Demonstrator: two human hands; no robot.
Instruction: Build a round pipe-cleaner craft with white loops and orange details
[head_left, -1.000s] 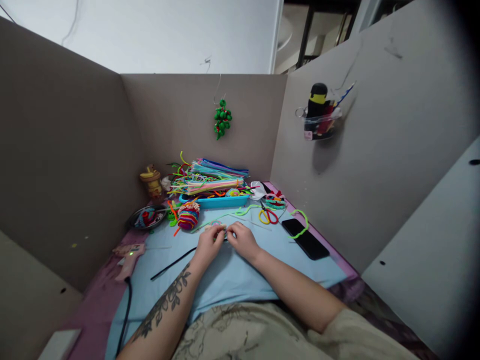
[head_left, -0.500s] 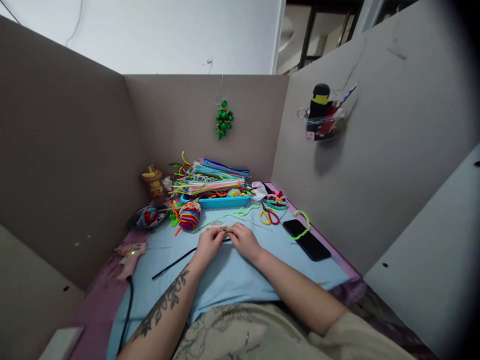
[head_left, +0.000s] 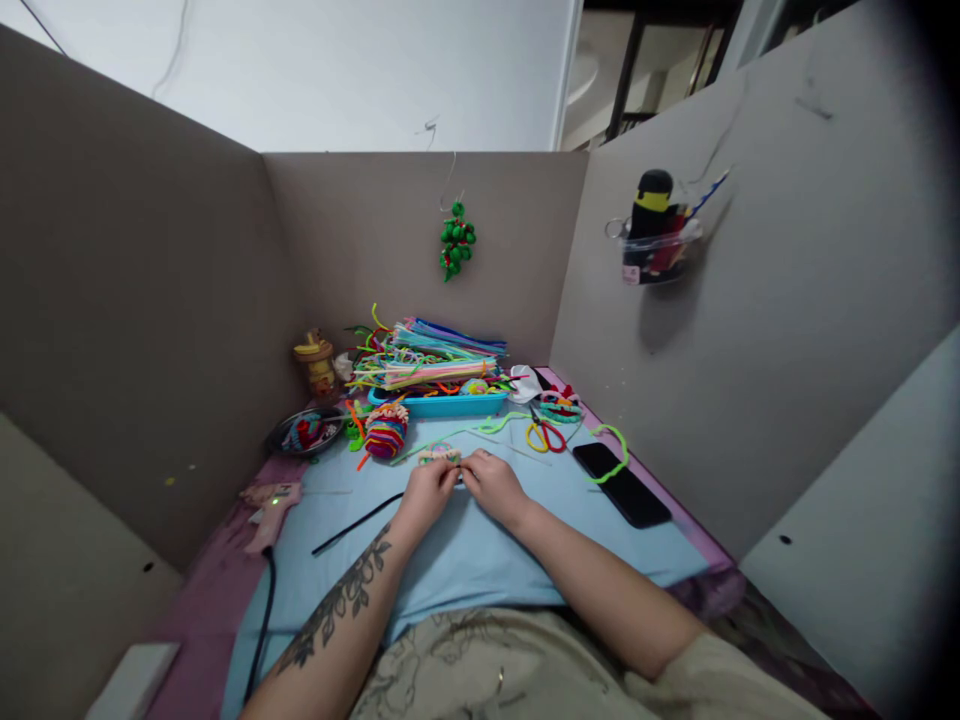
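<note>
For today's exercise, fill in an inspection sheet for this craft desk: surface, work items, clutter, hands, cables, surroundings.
Surface: light blue mat over a purple table.
Work items: small pastel pipe-cleaner piece; black pipe cleaner beside it.
Clutter: blue tray of pipe cleaners, red-and-yellow scissors, black phone, pink glue gun.
Hands: left hand and right hand pinch the piece.
Cables: black cord.
Surroundings: grey cardboard walls.
</note>
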